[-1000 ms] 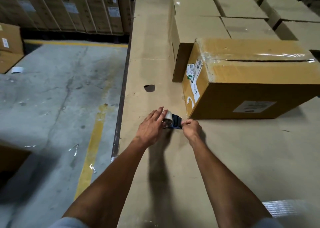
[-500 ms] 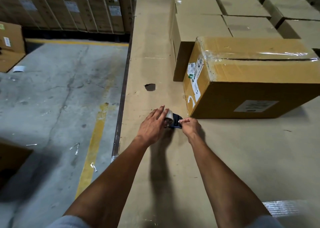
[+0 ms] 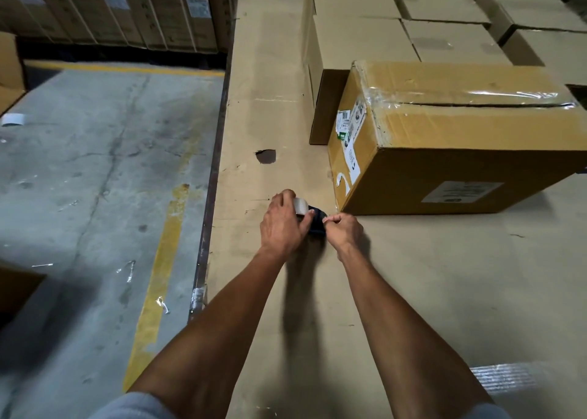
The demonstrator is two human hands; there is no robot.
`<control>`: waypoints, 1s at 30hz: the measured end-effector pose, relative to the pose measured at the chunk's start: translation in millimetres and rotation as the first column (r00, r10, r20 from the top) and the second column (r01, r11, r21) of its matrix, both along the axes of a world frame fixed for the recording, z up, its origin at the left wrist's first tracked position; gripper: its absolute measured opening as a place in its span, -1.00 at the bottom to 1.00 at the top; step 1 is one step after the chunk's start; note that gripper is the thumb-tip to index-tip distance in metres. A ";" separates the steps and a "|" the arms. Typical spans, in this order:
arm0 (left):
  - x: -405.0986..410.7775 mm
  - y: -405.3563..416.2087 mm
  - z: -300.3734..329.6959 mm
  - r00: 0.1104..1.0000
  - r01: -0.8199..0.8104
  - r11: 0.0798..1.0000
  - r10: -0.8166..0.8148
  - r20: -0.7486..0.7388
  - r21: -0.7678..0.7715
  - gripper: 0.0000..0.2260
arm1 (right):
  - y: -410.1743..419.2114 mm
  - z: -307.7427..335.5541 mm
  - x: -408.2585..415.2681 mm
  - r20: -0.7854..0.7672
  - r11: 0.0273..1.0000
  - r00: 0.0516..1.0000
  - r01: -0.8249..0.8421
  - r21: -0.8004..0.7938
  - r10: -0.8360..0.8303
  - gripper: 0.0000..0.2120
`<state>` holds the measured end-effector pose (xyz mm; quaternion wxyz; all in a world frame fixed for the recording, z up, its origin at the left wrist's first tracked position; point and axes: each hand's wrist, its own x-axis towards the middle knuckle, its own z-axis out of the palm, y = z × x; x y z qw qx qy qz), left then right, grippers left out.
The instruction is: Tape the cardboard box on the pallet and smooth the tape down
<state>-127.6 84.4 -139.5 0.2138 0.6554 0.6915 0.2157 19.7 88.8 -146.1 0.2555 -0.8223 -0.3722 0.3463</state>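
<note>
A brown cardboard box lies on the cardboard-covered pallet, with clear tape over its top seam and labels on its left end. Just in front of its near left corner, my left hand grips a tape dispenser with a clear roll and a dark blue body. My right hand pinches at the dispenser's right end; the tape end itself is too small to make out. Both hands are a little short of the box and not touching it.
Several paler boxes stand in rows behind the taped box. A hole shows in the pallet's cardboard sheet. Left of the pallet edge is a concrete floor with a yellow line and tape scraps. More stacked cartons line the far wall.
My left hand's fingers have curled more tightly round the roll. My right hand has stayed pinched at the dispenser's end. The view has shifted slightly.
</note>
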 end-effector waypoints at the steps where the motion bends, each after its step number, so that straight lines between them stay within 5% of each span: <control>1: 1.2 1.2 -2.5 1.000 -0.008 1.000 0.008 0.030 0.000 -0.54 | 0.0 -0.4 0.3 0.003 1.000 1.000 -0.008 0.000 0.008 -0.88; 6: -8.9 6.5 -15.1 0.979 0.034 0.999 -0.033 0.200 -0.006 -0.50 | -0.1 -3.6 4.2 0.038 0.999 0.998 -0.046 -0.011 0.046 -0.82; 11: -29.6 10.7 -13.6 0.875 0.008 0.984 0.079 0.478 -0.177 -0.34 | 0.7 -11.1 7.5 -0.015 1.000 1.000 -0.001 -0.015 0.001 -0.90; 20: 2.3 11.8 -8.8 0.996 -0.018 0.997 0.024 0.089 -0.070 -0.24 | 4.0 -44.7 19.6 -0.109 0.999 0.994 -0.024 -0.038 0.019 -0.88; 23: -0.3 15.1 -12.8 0.997 0.000 0.998 0.005 0.081 -0.065 -0.29 | 13.7 -80.6 32.0 -0.195 1.000 0.980 -0.027 0.011 0.028 -0.72; 26: -6.6 17.6 -15.1 0.996 0.036 0.997 -0.031 0.082 -0.063 -0.29 | 4.9 -39.8 21.8 -0.223 0.999 0.974 -0.044 -0.005 0.042 -0.93; 30: -14.2 19.3 -19.3 0.982 0.044 0.997 -0.032 0.185 -0.057 -0.29 | 13.0 -67.4 32.3 -0.184 0.998 0.981 -0.064 -0.013 0.061 -0.85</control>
